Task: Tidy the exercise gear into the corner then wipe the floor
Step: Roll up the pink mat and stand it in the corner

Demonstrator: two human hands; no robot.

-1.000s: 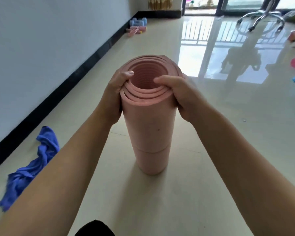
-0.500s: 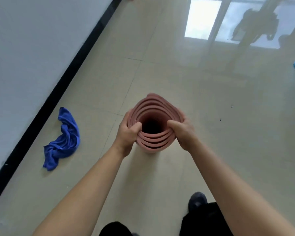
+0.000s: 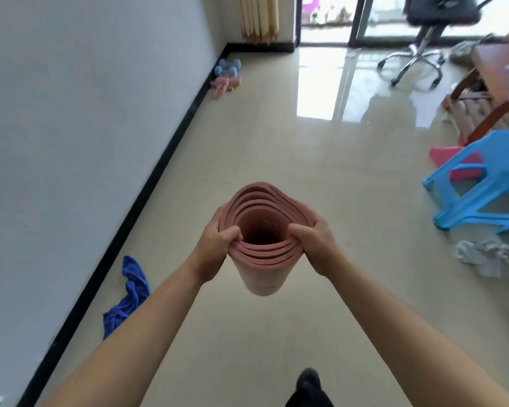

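a rolled pink exercise mat [image 3: 259, 279] stood upright in the middle of the frame, its open coiled end facing the camera. both hands gripped its top rim. the left hand [image 3: 215, 248] clasped the left side of the roll, thumb hooked over the layers into the hollow and fingers curled round the outside. the right hand [image 3: 318, 245] did the same on the right side, thumb pressed over the rim, fingers wrapped behind. whether the lower end of the mat touched the floor [image 3: 276, 148] could not be told.

at the lower left of the frame a crumpled blue cloth [image 3: 130, 295] lay on the floor, just beside the black skirting [image 3: 147, 195] of the white wall [image 3: 86, 113]. far off in the upper middle, near the corner by the curtain [image 3: 259, 16], sat pale blue dumbbells [image 3: 228, 67] with a pink item [image 3: 225, 83] touching them on the near side; what it was stayed too small to tell.

at the right edge a blue plastic stool [image 3: 482, 186] stood with a pink object [image 3: 447, 155] partly behind it, and a grey rag [image 3: 482, 254] lay below the stool. a wooden counter [image 3: 500, 71] and a swivel chair [image 3: 417, 48] filled the upper right. a dark shoe [image 3: 307, 380] showed at the bottom edge.
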